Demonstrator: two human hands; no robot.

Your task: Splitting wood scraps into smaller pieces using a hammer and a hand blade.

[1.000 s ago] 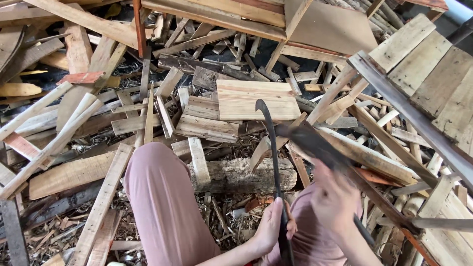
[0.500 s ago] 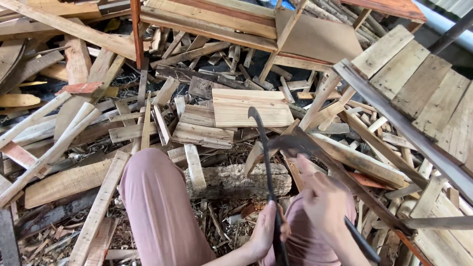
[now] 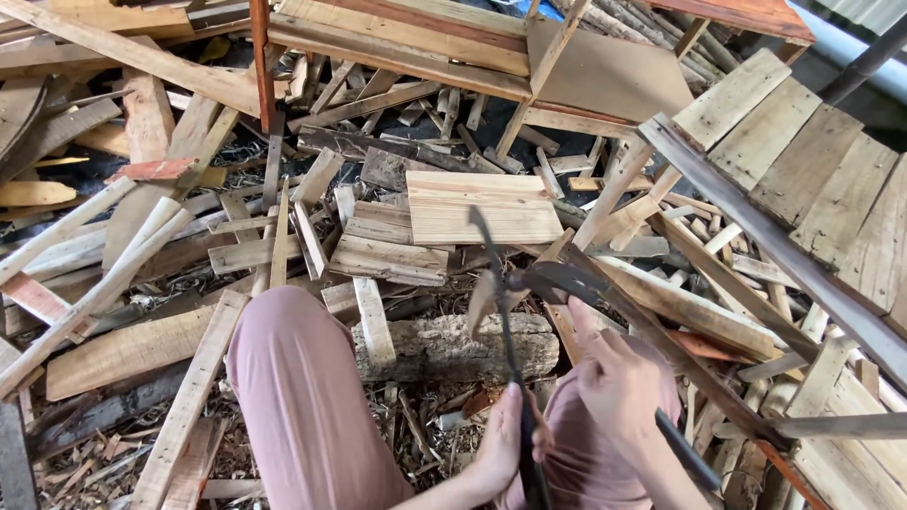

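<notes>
Two tools meet over the scrap wood.
The left hand (image 3: 503, 444) holds a dark curved metal bar (image 3: 505, 331); the right hand (image 3: 619, 392) has brought its dark-headed hammer (image 3: 557, 279) closer onto it.

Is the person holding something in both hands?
Yes, the left hand grips a thin dark curved bar, and the right hand grips the handle of a dark hooked blade.

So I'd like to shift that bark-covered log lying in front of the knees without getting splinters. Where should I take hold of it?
Probably at the right end of the log, coming from above with fingers wrapped over the round side. It lies flat and crosswise, and that end looks clear. A pale slat leans across its left part, and the left hand holds a dark curved blade upright just in front.
</notes>
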